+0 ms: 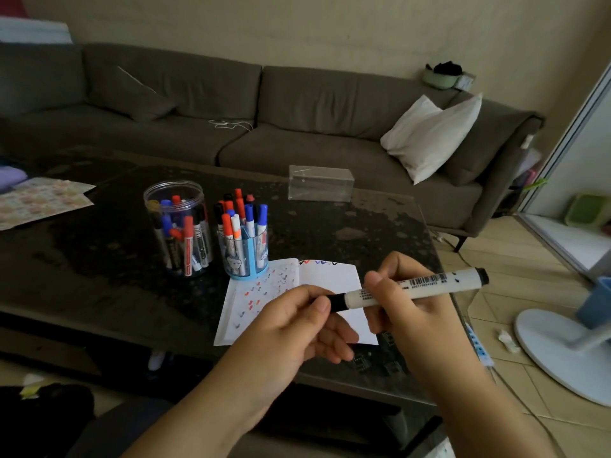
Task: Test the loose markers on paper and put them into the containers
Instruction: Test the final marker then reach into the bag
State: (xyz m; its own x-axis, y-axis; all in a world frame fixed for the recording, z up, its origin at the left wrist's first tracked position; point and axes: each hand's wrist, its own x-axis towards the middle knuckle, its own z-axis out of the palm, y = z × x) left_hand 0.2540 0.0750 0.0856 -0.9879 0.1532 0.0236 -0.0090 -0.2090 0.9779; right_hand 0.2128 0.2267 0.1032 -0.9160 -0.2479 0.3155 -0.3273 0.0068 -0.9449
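A white marker [426, 287] with a barcode label lies nearly level in the air above the paper. My right hand [410, 302] grips its barrel near the middle. My left hand [297, 322] pinches its black cap end [337, 302] between thumb and fingers. Under both hands an open white notebook [327, 276] with red, blue and black test marks lies on the dark table [99, 259]. A clear jar [178, 226] and a blue pen holder [244, 246], both full of markers, stand side by side behind the notebook.
A clear plastic box [320, 183] stands at the table's far edge. Patterned paper [39, 203] lies at the far left. A grey sofa [231, 104] with a white pillow [433, 133] runs behind the table. A white fan base [562, 352] sits on the floor to the right.
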